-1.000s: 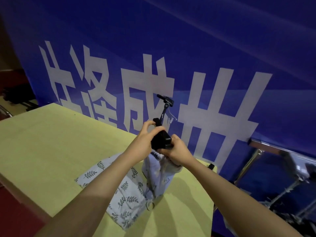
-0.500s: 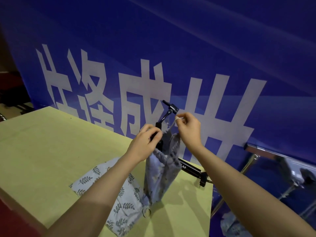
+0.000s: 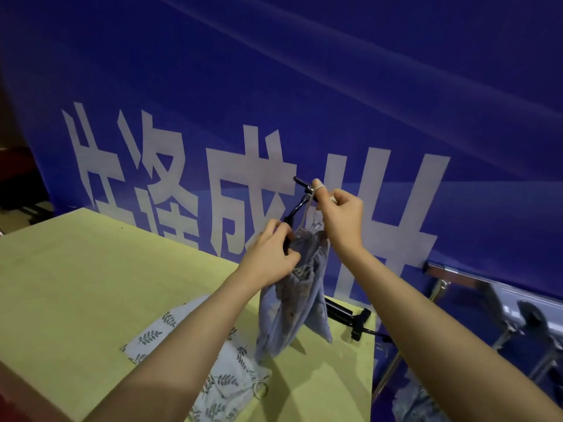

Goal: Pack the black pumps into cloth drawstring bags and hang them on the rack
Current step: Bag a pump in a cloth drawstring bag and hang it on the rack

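A pale blue cloth drawstring bag (image 3: 297, 309) hangs above the yellow-green table (image 3: 91, 284), its bottom near the tabletop. My left hand (image 3: 269, 258) grips the gathered neck of the bag. My right hand (image 3: 339, 217) pinches the white drawstring (image 3: 306, 211), with the forefinger raised beside the tip of the black rack arm (image 3: 300, 194). The arm slants up from a clamp (image 3: 350, 318) at the table's far edge. No pump shows; the bag's contents are hidden.
A second leaf-print cloth bag (image 3: 213, 367) lies flat on the table near me, partly under my left forearm. A blue banner with white characters (image 3: 274, 117) fills the background. Metal chair frames (image 3: 502, 315) stand beyond the table's right edge.
The black object that both hands held above the bag is no longer visible. My right hand rose with the drawstring to the rack arm's tip. My left hand stays at the bag's neck.
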Demonstrator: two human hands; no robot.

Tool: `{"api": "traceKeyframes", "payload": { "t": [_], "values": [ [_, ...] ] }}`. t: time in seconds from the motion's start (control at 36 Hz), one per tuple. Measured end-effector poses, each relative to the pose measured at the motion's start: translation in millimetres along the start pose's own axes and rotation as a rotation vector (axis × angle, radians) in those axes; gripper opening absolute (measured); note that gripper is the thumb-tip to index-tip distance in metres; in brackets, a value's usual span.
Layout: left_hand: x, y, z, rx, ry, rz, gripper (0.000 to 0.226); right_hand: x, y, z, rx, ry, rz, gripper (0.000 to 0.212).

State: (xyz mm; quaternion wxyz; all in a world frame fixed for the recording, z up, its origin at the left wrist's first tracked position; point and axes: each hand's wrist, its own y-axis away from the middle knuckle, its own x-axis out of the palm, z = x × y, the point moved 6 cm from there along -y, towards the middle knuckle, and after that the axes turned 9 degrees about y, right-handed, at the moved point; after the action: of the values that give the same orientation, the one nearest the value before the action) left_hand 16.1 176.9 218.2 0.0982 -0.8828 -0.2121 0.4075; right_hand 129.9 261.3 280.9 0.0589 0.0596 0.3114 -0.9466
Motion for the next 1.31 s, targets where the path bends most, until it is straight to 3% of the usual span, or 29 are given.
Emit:
{"api": "traceKeyframes", "payload": {
  "t": [0.11,0.22,0.31,0.36,0.61,0.75,0.83,0.97,1.08,1.31],
  "values": [
    [-2.2,-5.2,-15.7,-0.011,-0.077,0.015,0.018,-14.0,-3.5,12.6,-0.050,0.048,-0.008,0.050],
    [5.3,-7.2,-33.7,-0.011,-0.052,0.042,0.026,-36.1,-4.1,31.7,-0.229,0.139,-0.068,0.040],
    [14.1,-7.8,-46.8,-0.005,-0.028,0.070,0.036,-49.3,-3.2,47.4,-0.462,0.378,-0.113,0.039],
    [22.5,-7.8,-54.1,-0.013,-0.011,0.104,0.043,-55.9,-5.3,51.3,-0.521,0.522,-0.122,0.041],
    [69.7,-1.9,-84.2,0.037,-0.080,0.228,0.050,-109.9,-14.6,22.7,-0.212,0.336,-0.059,0.043],
    [112.7,4.5,-113.2,0.029,-0.138,0.292,0.047,-150.9,-3.2,-3.8,-0.048,0.324,0.025,0.062],
    [140.2,14.6,-135.5,0.014,-0.148,0.245,0.054,-172.8,2.9,-14.1,0.015,0.320,0.094,0.067],
    [176.3,20.2,-179.6,-0.063,-0.222,0.154,0.058,-213.4,12.7,-21.5,0.059,0.240,0.162,0.067],
    [204.1,21.5,-214.2,-0.098,-0.329,0.213,0.050,-252.0,21.0,-26.8,0.056,0.130,0.209,0.056],
    [252.3,46.4,-256.3,-0.097,-0.372,0.294,0.039,-327.4,38.1,-38.1,0.090,-0.013,0.139,0.052]
  ]
}}
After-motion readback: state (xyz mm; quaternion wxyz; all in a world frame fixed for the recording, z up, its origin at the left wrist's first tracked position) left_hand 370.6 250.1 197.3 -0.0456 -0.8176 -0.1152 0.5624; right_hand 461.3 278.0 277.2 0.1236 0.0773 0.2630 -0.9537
